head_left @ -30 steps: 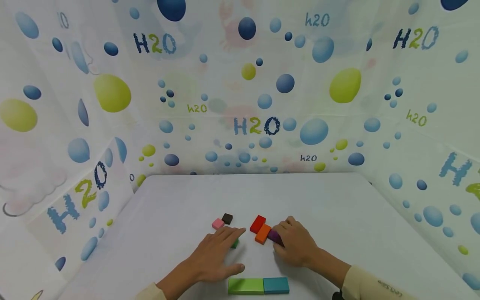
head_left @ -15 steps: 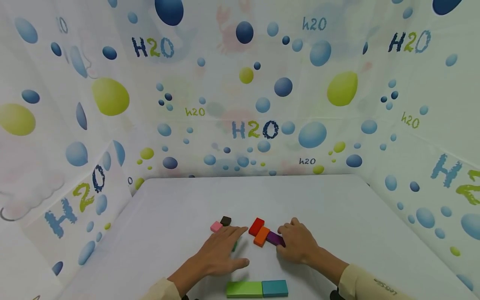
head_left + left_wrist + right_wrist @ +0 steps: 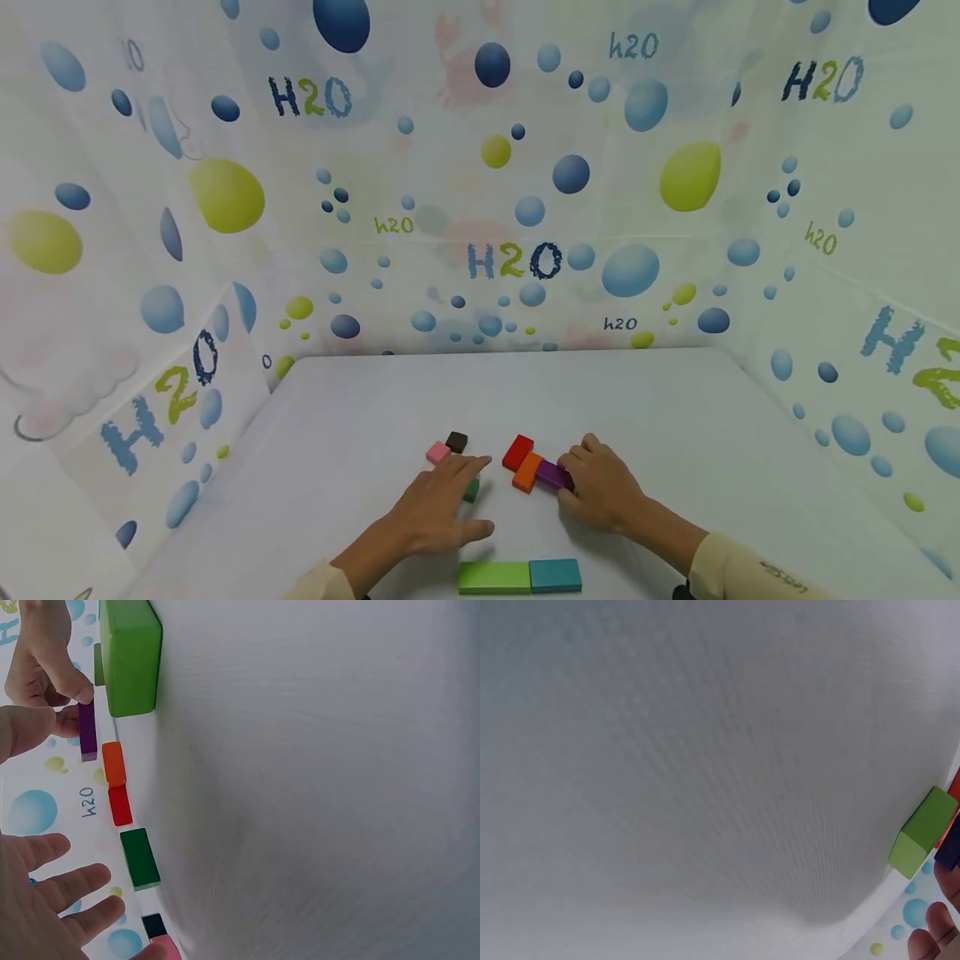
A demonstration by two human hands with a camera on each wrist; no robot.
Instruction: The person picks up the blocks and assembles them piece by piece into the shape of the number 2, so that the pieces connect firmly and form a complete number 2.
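My right hand [image 3: 600, 486] pinches the right end of a purple block [image 3: 553, 474] between thumb and fingers. The block's other end lies by an orange block [image 3: 528, 472], which touches a red block [image 3: 518, 452]. A green block [image 3: 922, 832] appears beside the hand in the right wrist view; the hand hides it from the head view. With fingers spread, my left hand [image 3: 435, 510] hovers above the table, partly covering a dark green block [image 3: 472, 490]. Just beyond its fingers are a pink block [image 3: 438, 452] and a black block [image 3: 457, 442].
A long lime green block [image 3: 495, 577] and a teal block [image 3: 555, 575] lie end to end near me. Everything rests on a white table [image 3: 360, 400]. Curtains printed with bubbles [image 3: 630, 270] enclose its back and sides.
My right hand has shifted slightly right on the purple block, so more of the block shows. The left hand stays nearly in place. The head view has tilted slightly.
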